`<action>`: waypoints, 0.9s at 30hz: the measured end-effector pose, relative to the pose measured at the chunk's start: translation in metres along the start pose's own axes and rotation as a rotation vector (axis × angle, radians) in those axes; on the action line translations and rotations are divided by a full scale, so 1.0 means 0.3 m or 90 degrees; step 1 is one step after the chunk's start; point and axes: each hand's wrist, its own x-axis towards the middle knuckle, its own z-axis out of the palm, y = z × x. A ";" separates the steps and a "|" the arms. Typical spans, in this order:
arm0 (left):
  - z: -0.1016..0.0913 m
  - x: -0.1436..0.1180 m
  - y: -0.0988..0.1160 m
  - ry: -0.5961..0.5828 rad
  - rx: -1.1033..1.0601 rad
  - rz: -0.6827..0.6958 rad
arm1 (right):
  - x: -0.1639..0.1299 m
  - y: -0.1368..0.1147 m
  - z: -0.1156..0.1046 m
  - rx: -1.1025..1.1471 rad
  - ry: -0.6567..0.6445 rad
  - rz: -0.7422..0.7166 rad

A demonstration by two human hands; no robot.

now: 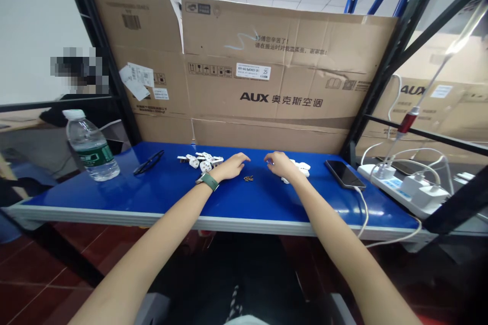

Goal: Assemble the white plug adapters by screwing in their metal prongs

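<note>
Glossy blue tabletop (pixel 152 193) bears small brassy pieces (pixel 248 179) near the left hand (pixel 232 166).

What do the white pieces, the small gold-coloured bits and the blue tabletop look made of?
White pieces: probably hard moulded plastic, smooth, opaque.
Gold-coloured bits: likely metal, perhaps brass, from their yellowish tone; too small to confirm.
Blue tabletop: glossy, with bright reflections; laminate or painted, unclear.

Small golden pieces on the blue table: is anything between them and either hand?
Nothing visible stands between the small golden pieces and the left hand or right hand; blue tabletop shows in both gaps.
</note>
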 end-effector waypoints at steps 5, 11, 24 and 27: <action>0.054 0.007 -0.021 -0.020 -0.063 -0.003 | 0.006 -0.018 0.027 -0.025 -0.048 0.004; 0.079 0.002 -0.042 -0.048 -0.070 -0.028 | 0.004 -0.007 0.030 -0.053 -0.035 0.007; 0.113 0.039 -0.094 -0.050 -0.068 0.008 | 0.074 -0.101 0.223 0.383 0.021 -0.173; 0.112 0.038 -0.096 -0.052 -0.065 0.010 | 0.079 -0.080 0.221 0.393 0.028 -0.185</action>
